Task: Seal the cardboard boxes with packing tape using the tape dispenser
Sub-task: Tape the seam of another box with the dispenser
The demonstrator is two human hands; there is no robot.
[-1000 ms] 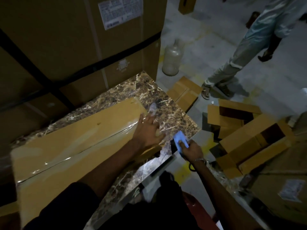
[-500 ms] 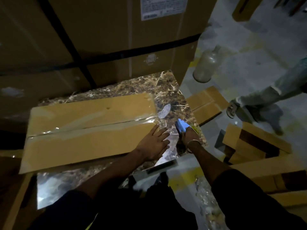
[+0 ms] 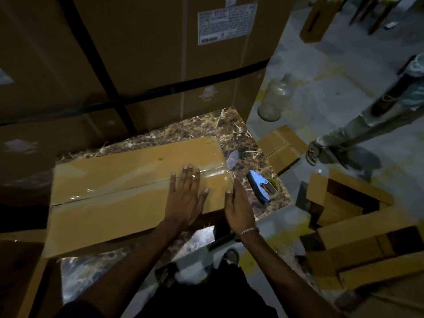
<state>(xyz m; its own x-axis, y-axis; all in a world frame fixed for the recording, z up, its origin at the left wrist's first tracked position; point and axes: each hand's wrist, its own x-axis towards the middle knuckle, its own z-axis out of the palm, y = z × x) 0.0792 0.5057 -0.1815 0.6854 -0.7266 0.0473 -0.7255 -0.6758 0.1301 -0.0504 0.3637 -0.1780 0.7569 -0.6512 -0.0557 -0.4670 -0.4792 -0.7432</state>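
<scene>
A long flat cardboard box (image 3: pixel 110 203) lies on the marble tabletop (image 3: pixel 206 127), with clear packing tape (image 3: pixel 128 191) running along its centre seam. My left hand (image 3: pixel 187 193) lies flat on the taped seam near the box's right end, fingers straight. My right hand (image 3: pixel 237 207) is held edge-on against the box's right end, fingers straight, holding nothing. The blue tape dispenser (image 3: pixel 261 187) rests on the marble just right of my right hand, apart from it.
Large strapped cartons (image 3: pixel 160 65) rise behind the table. A glass jug (image 3: pixel 275 99) stands on the floor to the right. Flat and open cardboard boxes (image 3: pixel 344 210) lie scattered on the floor. Another person's leg (image 3: pixel 358 131) is at the right edge.
My right hand has put the dispenser down on the marble and moved to the box's right end. My left hand has slid up onto the taped seam.
</scene>
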